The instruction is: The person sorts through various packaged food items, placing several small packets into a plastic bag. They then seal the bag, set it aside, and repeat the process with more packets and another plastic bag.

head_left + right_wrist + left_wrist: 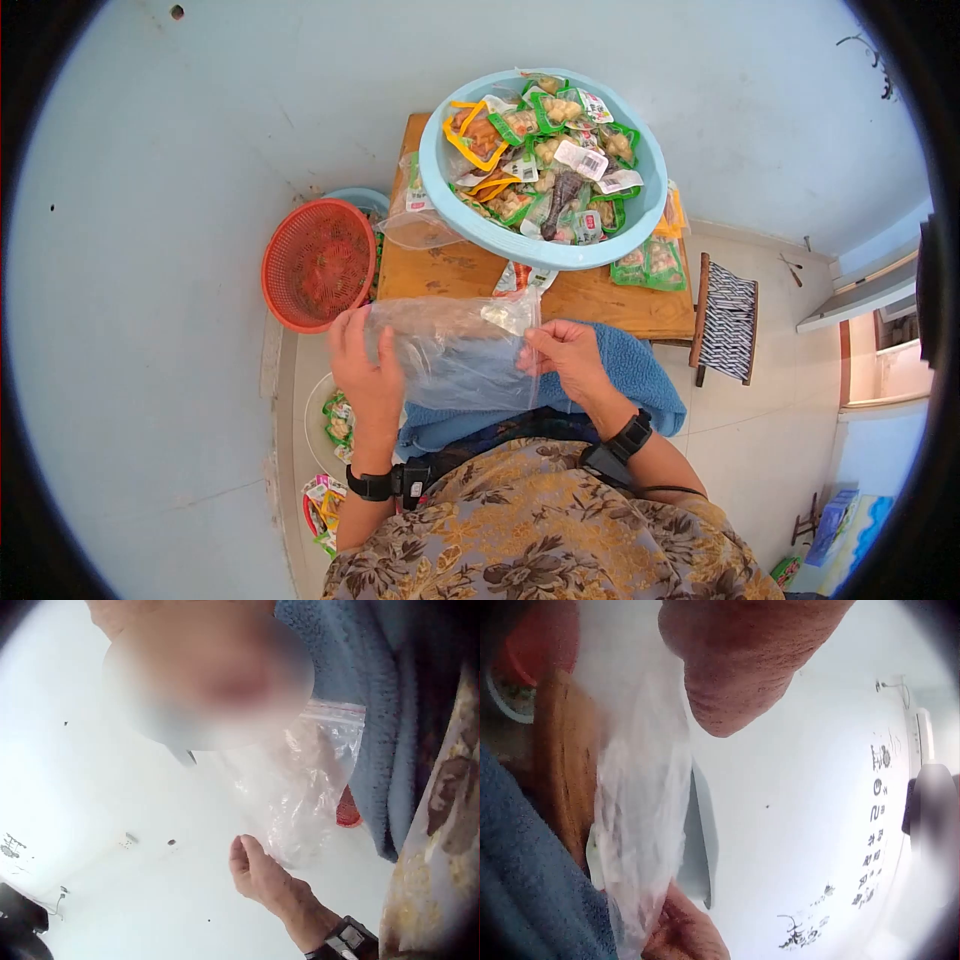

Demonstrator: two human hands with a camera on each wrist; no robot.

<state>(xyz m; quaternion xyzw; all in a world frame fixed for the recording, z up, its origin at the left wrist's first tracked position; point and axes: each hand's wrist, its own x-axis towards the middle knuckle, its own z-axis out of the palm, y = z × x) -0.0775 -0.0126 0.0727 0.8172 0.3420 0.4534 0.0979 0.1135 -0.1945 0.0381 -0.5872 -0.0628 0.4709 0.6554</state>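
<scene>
A clear plastic bag with a zip edge is stretched flat between the two hands, above the lap. My right hand pinches its right end between thumb and fingers. At the bag's left end is my left hand, thumb apart from extended fingers; contact with the bag is hard to tell. In the left wrist view the bag hangs beside the left hand, with the right hand below. The right wrist view shows the bag and left hand; the right hand is largely blurred.
A blue basin full of packaged food stands on a wooden table. Loose packets lie at its right. At the left is a red basket, a stool at the right. Blue cloth covers the lap.
</scene>
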